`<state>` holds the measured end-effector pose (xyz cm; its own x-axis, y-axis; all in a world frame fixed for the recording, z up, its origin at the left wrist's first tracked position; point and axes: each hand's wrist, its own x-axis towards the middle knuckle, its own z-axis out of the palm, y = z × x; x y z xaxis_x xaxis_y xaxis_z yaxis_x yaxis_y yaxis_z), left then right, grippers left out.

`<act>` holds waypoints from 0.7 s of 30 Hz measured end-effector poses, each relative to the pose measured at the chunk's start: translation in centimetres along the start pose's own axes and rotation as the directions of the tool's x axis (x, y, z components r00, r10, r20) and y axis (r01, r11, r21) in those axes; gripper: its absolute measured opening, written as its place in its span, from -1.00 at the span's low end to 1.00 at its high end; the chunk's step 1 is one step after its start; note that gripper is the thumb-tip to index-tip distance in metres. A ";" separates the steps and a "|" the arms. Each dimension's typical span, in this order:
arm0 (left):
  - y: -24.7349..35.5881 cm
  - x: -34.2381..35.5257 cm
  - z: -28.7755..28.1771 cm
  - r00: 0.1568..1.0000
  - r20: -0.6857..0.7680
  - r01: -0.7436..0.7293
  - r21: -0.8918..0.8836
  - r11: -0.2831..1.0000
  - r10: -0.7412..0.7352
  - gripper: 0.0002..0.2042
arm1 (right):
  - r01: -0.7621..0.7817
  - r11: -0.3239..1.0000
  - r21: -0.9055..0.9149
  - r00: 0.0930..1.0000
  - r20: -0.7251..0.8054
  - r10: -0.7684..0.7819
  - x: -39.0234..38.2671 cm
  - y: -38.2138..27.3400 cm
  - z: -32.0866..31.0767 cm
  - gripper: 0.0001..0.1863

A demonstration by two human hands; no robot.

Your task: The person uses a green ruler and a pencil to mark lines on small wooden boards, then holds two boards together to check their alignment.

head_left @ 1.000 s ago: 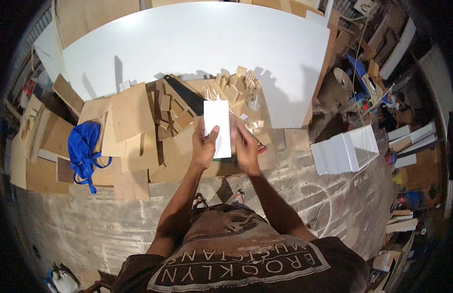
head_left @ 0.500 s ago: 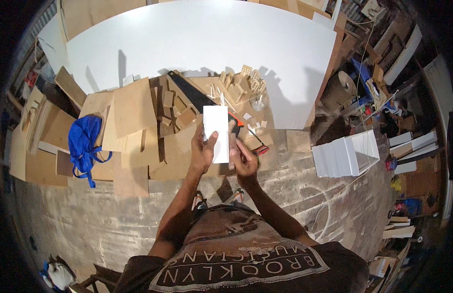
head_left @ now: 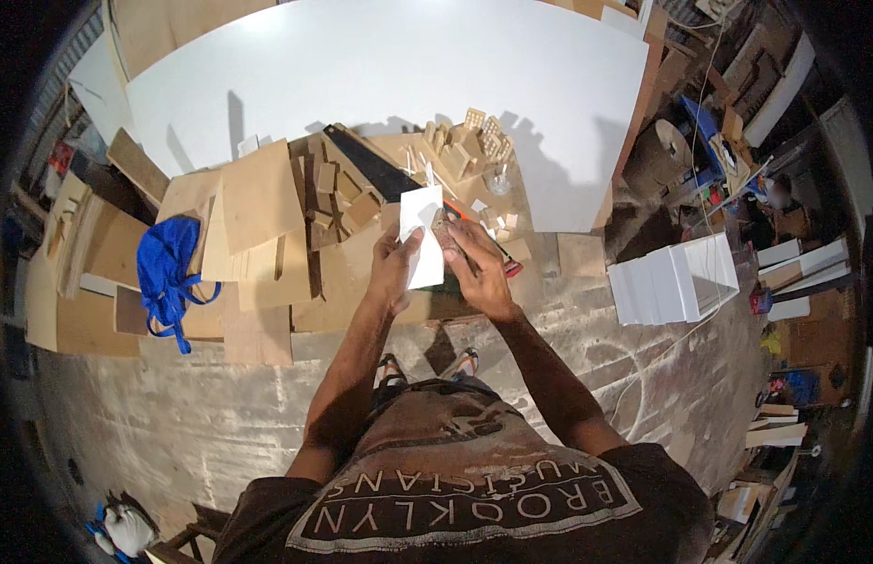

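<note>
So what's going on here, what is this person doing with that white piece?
A person standing on a dusty workshop floor holds a small white rectangular panel up in front of them. The left hand grips its lower left edge, and the right hand presses against its right side. Below lie cut wood boards, small wooden offcuts, a blue cloth bag and a large white sheet.
</note>
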<state>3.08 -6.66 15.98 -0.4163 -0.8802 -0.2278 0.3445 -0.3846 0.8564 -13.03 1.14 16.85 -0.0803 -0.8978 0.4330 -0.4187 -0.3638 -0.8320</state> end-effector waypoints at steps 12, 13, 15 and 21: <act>-1.5 0.4 -0.2 0.997 0.040 0.072 -0.071 0.995 -0.069 -0.68 | 0.206 0.971 -0.121 0.975 0.104 -0.194 -2.3 1.2 -1.1 -0.64; -1.7 0.2 -0.3 0.999 0.038 0.024 -0.033 0.999 -0.023 -0.69 | 0.127 0.985 -0.120 0.989 0.097 -0.116 -0.8 1.0 -1.4 -0.64; -1.3 0.3 -0.5 0.991 0.091 0.115 -0.156 0.981 -0.101 -0.72 | 0.055 0.996 -0.076 0.995 0.083 -0.048 -0.7 0.4 -1.3 -0.64; -1.9 0.7 -0.9 0.973 0.172 0.187 -0.198 0.962 -0.153 -0.72 | 0.171 0.967 -0.191 0.983 0.093 -0.155 -0.3 2.9 -2.3 -0.63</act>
<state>2.91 -6.79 13.80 -0.6027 -0.7498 -0.2731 0.4204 -0.5893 0.6899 -16.32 0.96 15.05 0.0703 -0.8497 0.5225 -0.5916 -0.4572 -0.6640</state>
